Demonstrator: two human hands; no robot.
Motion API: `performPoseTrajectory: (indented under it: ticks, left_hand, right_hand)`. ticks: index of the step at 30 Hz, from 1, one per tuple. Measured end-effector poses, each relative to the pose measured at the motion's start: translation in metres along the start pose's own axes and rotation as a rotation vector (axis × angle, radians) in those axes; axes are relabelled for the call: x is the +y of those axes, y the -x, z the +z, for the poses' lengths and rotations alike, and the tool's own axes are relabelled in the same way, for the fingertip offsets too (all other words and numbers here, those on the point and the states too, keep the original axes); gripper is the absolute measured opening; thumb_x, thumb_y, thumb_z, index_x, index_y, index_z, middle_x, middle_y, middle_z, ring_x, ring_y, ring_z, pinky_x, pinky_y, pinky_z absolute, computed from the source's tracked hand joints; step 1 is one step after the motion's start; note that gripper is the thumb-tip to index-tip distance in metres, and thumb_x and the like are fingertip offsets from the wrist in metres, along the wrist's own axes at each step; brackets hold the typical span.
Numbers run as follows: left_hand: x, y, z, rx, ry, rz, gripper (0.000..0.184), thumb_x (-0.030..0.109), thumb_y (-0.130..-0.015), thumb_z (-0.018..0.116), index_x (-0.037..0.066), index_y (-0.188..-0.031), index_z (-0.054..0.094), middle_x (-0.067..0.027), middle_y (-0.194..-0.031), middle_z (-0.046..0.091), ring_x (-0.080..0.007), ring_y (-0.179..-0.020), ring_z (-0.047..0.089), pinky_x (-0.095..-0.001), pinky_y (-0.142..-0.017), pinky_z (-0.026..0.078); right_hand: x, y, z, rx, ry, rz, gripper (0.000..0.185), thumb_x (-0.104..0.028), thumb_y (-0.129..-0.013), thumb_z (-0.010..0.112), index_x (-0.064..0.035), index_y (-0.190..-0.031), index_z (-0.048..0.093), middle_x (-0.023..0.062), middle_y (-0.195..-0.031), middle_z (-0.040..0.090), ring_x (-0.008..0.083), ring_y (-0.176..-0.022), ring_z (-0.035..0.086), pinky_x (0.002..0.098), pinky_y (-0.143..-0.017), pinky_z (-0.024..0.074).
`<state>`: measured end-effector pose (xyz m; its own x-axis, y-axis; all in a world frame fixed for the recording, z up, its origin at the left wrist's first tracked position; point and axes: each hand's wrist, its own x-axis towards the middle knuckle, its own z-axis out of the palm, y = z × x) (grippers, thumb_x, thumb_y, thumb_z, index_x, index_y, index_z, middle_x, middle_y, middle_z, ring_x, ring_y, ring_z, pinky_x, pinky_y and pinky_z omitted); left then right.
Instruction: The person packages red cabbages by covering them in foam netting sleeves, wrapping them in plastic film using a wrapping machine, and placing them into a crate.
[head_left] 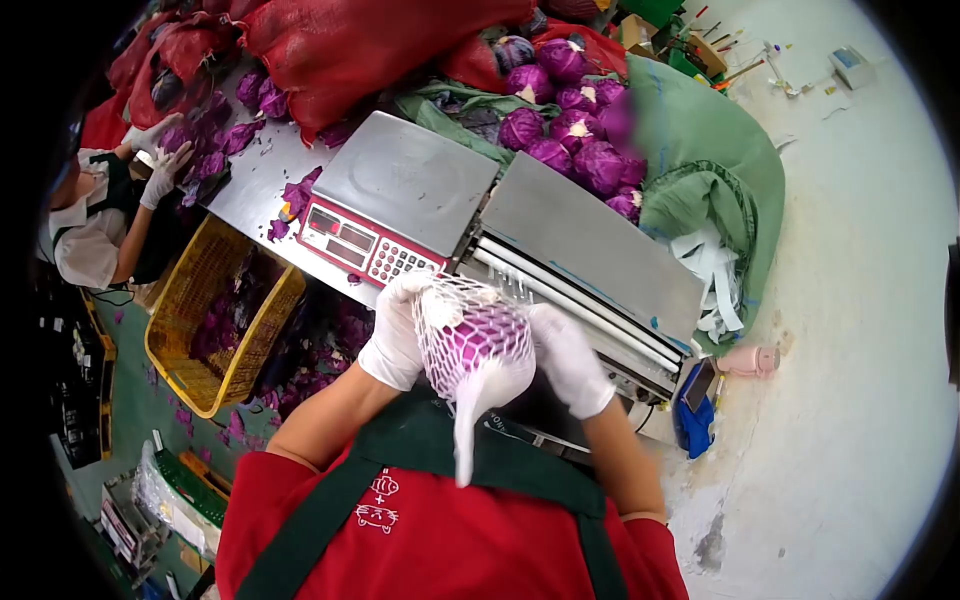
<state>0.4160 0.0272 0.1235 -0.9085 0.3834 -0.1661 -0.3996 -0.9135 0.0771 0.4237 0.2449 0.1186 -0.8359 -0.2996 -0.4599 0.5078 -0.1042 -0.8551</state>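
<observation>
A purple cabbage (pixel 478 338) in a white foam net sleeve (pixel 484 388) is between my two white-gloved hands, just in front of my apron. The sleeve's narrow tail hangs down toward me. My left hand (pixel 396 335) is closed on the cabbage's left side, its fingertips partly hidden by the net. On the other side, my right hand (pixel 572 362) presses against the sleeve, slightly blurred, with some fingers hidden. Right beyond the hands are a digital scale (pixel 405 185) with a keypad and a metal wrapping machine (pixel 590 270) with white rollers.
Several bare purple cabbages (pixel 575 130) are piled on green cloth at the back. Red mesh sacks (pixel 370 50) stand behind the scale. At left, a co-worker's gloved hands (pixel 165 175) handle purple leaves. A yellow crate (pixel 215 325) holds trimmings; a pink bottle (pixel 750 361) is at right.
</observation>
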Motion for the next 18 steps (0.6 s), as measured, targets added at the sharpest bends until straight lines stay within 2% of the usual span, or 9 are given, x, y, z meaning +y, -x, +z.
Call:
performPoseTrajectory:
  ticks: [1,2,4,5,6,8,10,12,18]
  left_hand:
    - [-0.006,-0.001,0.002,-0.093,-0.057,0.024,0.041,0.022,-0.075,0.05,-0.012,-0.095,0.062,-0.0252,-0.097,0.066,-0.036,-0.093,0.064,-0.0456,-0.093,0.048]
    - [-0.014,0.004,0.006,-0.065,-0.1,0.04,0.039,0.023,-0.076,0.05,-0.011,-0.087,0.064,-0.0247,-0.092,0.066,-0.0352,-0.088,0.065,-0.0439,-0.091,0.049]
    - [-0.034,0.002,0.011,-0.196,-0.161,0.049,0.036,0.019,-0.076,0.049,-0.011,-0.086,0.064,-0.0241,-0.089,0.067,-0.0342,-0.083,0.065,-0.0412,-0.088,0.05]
    - [-0.045,0.002,0.017,-0.067,-0.095,-0.001,0.031,0.015,-0.076,0.05,-0.01,-0.083,0.065,-0.0234,-0.086,0.067,-0.0329,-0.08,0.065,-0.0387,-0.085,0.05]
    - [-0.052,0.002,0.016,-0.081,-0.122,-0.059,0.028,0.014,-0.078,0.053,-0.008,-0.091,0.064,-0.0206,-0.089,0.067,-0.0285,-0.083,0.065,-0.0362,-0.085,0.05]
    - [-0.06,-0.007,0.015,-0.303,-0.38,0.051,0.034,0.019,-0.083,0.059,-0.005,-0.108,0.058,-0.0156,-0.1,0.064,-0.0222,-0.094,0.063,-0.0343,-0.089,0.048]
    - [-0.062,-0.013,0.025,-0.218,-0.55,0.001,0.05,0.027,-0.09,0.062,0.003,-0.13,0.044,-0.008,-0.118,0.055,-0.0165,-0.106,0.054,-0.0314,-0.095,0.042]
    - [-0.039,-0.031,0.017,-0.037,-0.973,0.137,0.054,0.028,-0.091,0.061,0.005,-0.135,0.04,-0.01,-0.123,0.053,-0.0179,-0.111,0.053,-0.0336,-0.097,0.042]
    - [0.062,-0.174,-0.018,0.222,-1.305,0.37,0.063,0.025,-0.086,0.066,0.003,-0.138,0.038,-0.0141,-0.126,0.052,-0.0204,-0.114,0.051,-0.0319,-0.097,0.041]
  right_hand:
    - [0.001,0.012,0.004,-0.07,-0.047,-0.011,0.046,-0.042,-0.1,0.04,-0.0056,-0.126,0.049,0.0093,-0.127,0.055,0.0192,-0.111,0.056,0.0336,-0.088,0.0517]
    - [-0.002,0.03,0.005,-0.212,-0.442,0.081,0.066,-0.051,-0.099,0.031,-0.0004,-0.141,0.031,0.0124,-0.144,0.036,0.0228,-0.134,0.035,0.0375,-0.113,0.0267]
    - [-0.013,0.055,0.014,-0.331,-0.52,-0.022,0.077,-0.06,-0.096,0.024,-0.0031,-0.147,0.019,0.0112,-0.151,0.026,0.0225,-0.139,0.027,0.0377,-0.115,0.0223]
    - [-0.005,0.059,0.013,-0.283,-0.366,-0.161,0.071,-0.055,-0.098,0.027,-0.007,-0.149,0.015,0.0092,-0.152,0.024,0.0223,-0.139,0.025,0.0375,-0.116,0.0194]
    - [-0.002,0.062,0.007,-0.25,-0.222,-0.212,0.071,-0.055,-0.098,0.027,-0.0047,-0.147,0.022,0.0105,-0.15,0.029,0.0232,-0.136,0.031,0.0365,-0.114,0.0238]
    - [-0.009,0.063,-0.005,-0.217,-0.434,0.028,0.071,-0.057,-0.097,0.031,-0.0043,-0.144,0.03,0.012,-0.145,0.037,0.0238,-0.133,0.037,0.037,-0.112,0.0282]
    - [-0.018,0.056,-0.027,-0.115,-0.634,0.05,0.068,-0.056,-0.096,0.033,-0.0039,-0.138,0.039,0.0132,-0.135,0.049,0.026,-0.122,0.049,0.0409,-0.106,0.0375]
    - [-0.034,0.046,-0.069,-0.054,-0.582,-0.055,0.063,-0.054,-0.096,0.033,-0.0036,-0.134,0.044,0.0136,-0.129,0.054,0.0279,-0.115,0.054,0.043,-0.102,0.0416]
    - [-0.071,0.007,-0.209,0.272,-0.332,-0.206,0.056,-0.049,-0.096,0.039,-0.0022,-0.124,0.052,0.014,-0.118,0.06,0.0268,-0.107,0.059,0.0436,-0.096,0.047]
